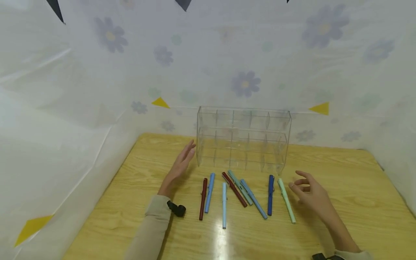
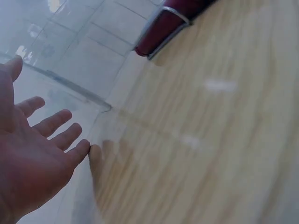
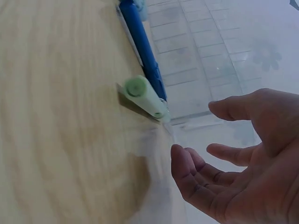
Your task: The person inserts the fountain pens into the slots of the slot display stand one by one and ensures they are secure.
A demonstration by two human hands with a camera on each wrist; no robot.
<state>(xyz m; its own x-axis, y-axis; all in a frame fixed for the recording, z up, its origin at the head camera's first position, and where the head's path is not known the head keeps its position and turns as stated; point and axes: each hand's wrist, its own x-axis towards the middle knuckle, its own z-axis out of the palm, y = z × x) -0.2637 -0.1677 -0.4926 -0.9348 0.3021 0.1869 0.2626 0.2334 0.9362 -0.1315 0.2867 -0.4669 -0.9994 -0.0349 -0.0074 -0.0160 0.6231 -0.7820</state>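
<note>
A clear acrylic rack [image 1: 232, 131] divided into compartments stands upright at the back. My left hand [image 1: 182, 162] is beside its left end, fingers extended and holding nothing. In the left wrist view the palm and spread fingers show near a dark red pen [image 2: 163, 29]. My right hand [image 1: 310, 193] hovers right of the light green pen [image 1: 286, 200], its fingers loosely bent around nothing. Left of that pen lies a dark blue pen [image 1: 270, 195]. A pale blue pen [image 1: 224, 206], a blue pen [image 1: 210, 193] and a dark red pen [image 1: 203, 199] lie farther left.
Between these, another dark red pen [image 1: 234, 189], a grey-green pen [image 1: 239, 187] and a medium blue pen [image 1: 254, 199] lie slanted close together. The wooden table [image 1: 130, 202] meets a flower-patterned sheet [image 1: 208, 65] behind the rack and a white sheet [image 1: 65, 119] at left.
</note>
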